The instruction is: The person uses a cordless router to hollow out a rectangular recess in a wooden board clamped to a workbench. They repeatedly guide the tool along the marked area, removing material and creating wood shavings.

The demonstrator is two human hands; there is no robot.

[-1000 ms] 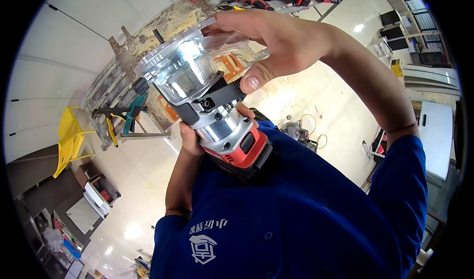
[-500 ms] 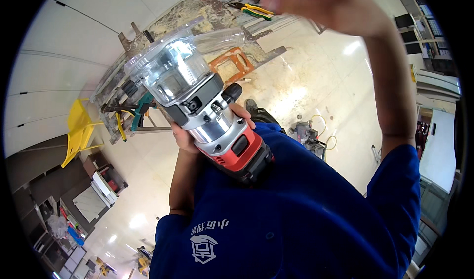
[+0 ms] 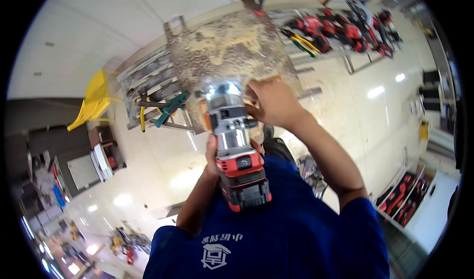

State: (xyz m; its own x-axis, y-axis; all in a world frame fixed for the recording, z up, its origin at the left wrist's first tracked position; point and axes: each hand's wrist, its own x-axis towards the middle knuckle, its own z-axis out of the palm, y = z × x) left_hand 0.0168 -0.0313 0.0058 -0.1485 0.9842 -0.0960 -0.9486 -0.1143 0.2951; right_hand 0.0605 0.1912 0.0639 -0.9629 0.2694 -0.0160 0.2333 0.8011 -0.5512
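Observation:
A red, black and silver cordless trim router (image 3: 234,143) is upright in view before my chest, its clear plastic base (image 3: 224,90) pointing away from me. My left hand (image 3: 212,155) wraps round its silver body, thumb on the left side and fingertips showing on the right. My right hand (image 3: 277,103) is closed at the right side of the clear base, fingers curled against it. Blur and glare on the plastic hide exactly which part those fingers grip. The black and red battery (image 3: 247,194) sits at the router's near end.
Beyond lies a dusty workbench (image 3: 222,42) with sawdust. Green-and-yellow pliers (image 3: 303,42) and several red power tools (image 3: 345,32) lie at its right; a teal clamp-like tool (image 3: 172,110) lies at its left. A yellow chair (image 3: 94,101) stands further left.
My right hand has come down from the upper right to the router's clear base. The router, still in my left hand, now points more straight ahead. The view has shifted, showing more bench.

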